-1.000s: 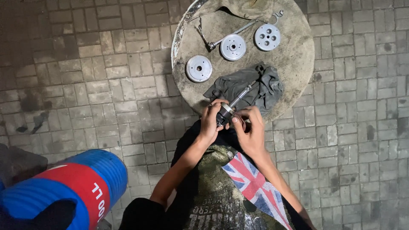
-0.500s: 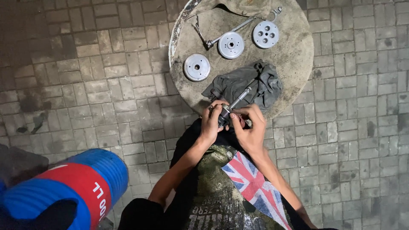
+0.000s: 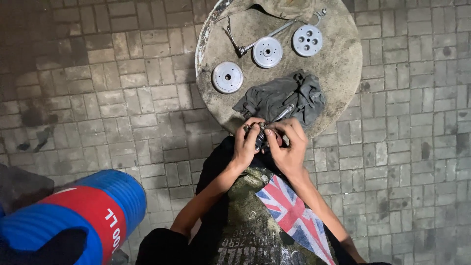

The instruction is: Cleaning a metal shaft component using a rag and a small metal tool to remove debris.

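Seen from overhead: a person works at the near edge of a round concrete table (image 3: pixel 343 64) set on block paving. Both hands meet at abt 6 o'clock on the tabletop; the left hand (image 3: pixel 247 145) and right hand (image 3: pixel 289 147) have fingers curled tight and clamped on a small dark metal part (image 3: pixel 260 139), held btwn them just off the rim, apparently braced close to the body for control. A shiny shaft (image 3: pixel 284 112) lies just beyond the hands on a crumpled grey rag (image 3: pixel 282 98), which seems to serve as a pad for oily pieces. Three silver pulley discs are set out apart at 9 (image 3: pixel 227 77), 12 (image 3: pixel 267 51) & 1 o'clock (image 3: pixel 307 40), w/ a long wrench (image 3: pixel 255 41) beside them. A blue-and-red drum (image 3: pixel 68 216) lies at lower left.
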